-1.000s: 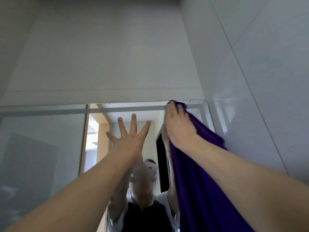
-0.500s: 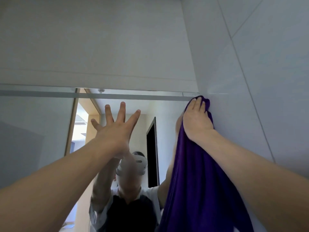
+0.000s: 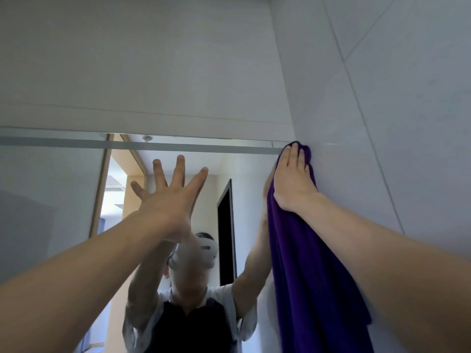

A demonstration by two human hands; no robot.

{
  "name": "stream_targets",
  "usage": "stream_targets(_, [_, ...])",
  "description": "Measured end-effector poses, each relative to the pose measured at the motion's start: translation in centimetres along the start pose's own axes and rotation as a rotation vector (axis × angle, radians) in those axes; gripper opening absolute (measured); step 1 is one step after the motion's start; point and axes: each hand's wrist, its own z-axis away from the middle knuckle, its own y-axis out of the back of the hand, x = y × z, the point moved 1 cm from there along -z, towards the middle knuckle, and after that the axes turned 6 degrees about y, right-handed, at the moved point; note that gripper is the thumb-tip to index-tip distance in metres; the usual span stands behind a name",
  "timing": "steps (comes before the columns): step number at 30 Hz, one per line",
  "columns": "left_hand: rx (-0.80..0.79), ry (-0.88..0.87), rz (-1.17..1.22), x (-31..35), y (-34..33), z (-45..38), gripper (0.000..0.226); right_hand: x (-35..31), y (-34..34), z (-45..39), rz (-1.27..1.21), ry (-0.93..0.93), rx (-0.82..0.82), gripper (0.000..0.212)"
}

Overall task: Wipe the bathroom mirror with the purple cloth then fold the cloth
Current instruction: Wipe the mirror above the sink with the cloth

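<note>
The bathroom mirror (image 3: 51,200) fills the lower left, with a frosted strip along its top edge. My right hand (image 3: 293,182) lies flat with straight fingers and presses the purple cloth (image 3: 305,276) against the mirror's top right corner, next to the side wall. Below the hand the cloth hangs down in a long fold. My left hand (image 3: 168,200) is raised in front of the mirror with its fingers spread wide and holds nothing; whether it touches the glass I cannot tell.
A white tiled side wall (image 3: 382,98) meets the mirror at the right. A plain white wall (image 3: 140,59) rises above the mirror. The glass reflects a person with a white headset, a doorway and a dark opening.
My right hand has slid the cloth rightward along the mirror's top edge into the corner. My left hand stays raised and spread.
</note>
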Motion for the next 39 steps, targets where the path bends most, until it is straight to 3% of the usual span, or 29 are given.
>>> stream_targets(4, [0.006,0.006,0.004,0.0,0.0,-0.1,0.162,-1.8,-0.3,0.7,-0.05,0.063,0.052,0.086])
stream_targets(11, [0.012,0.005,0.005,-0.2,0.1,-0.2,0.161,-3.2,-3.1,8.9,-0.192,0.491,0.146,0.101])
stream_targets(13, [0.03,-0.004,0.002,-0.4,-0.1,-0.1,0.159,-1.4,-3.7,9.3,-0.275,0.44,0.206,0.097])
stream_targets(16, [0.043,-0.016,0.005,-0.7,-0.4,0.1,0.157,0.1,-3.3,7.4,-0.341,0.206,0.291,0.091])
stream_targets(21, [0.061,-0.012,0.008,-0.6,-0.5,0.1,0.157,-4.3,-1.9,5.1,-0.307,-0.092,0.317,0.085])
stream_targets(23, [0.066,-0.01,0.018,-0.7,-0.5,-0.1,0.157,-7.0,-2.0,6.2,-0.264,0.005,0.294,0.09])
stream_targets(25, [0.067,-0.01,0.024,-0.8,-0.6,-0.1,0.157,-8.0,-2.6,7.8,-0.22,0.242,0.22,0.097])
stream_targets(28, [0.075,-0.017,0.02,-1.0,-0.8,0.0,0.155,-5.2,-2.7,8.3,-0.253,0.406,0.173,0.1])
stream_targets(34, [0.055,-0.018,0.013,-0.9,-0.7,0.0,0.156,-1.0,-2.4,5.2,-0.39,-0.025,0.333,0.089])
stream_targets(37, [0.044,-0.002,0.02,-0.5,-0.7,-0.1,0.157,-3.2,-2.3,5.1,-0.334,-0.101,0.358,0.086])
stream_targets(39, [0.045,0.004,0.027,-0.5,-0.7,-0.2,0.157,-4.9,-2.5,6.6,-0.316,-0.027,0.321,0.092])
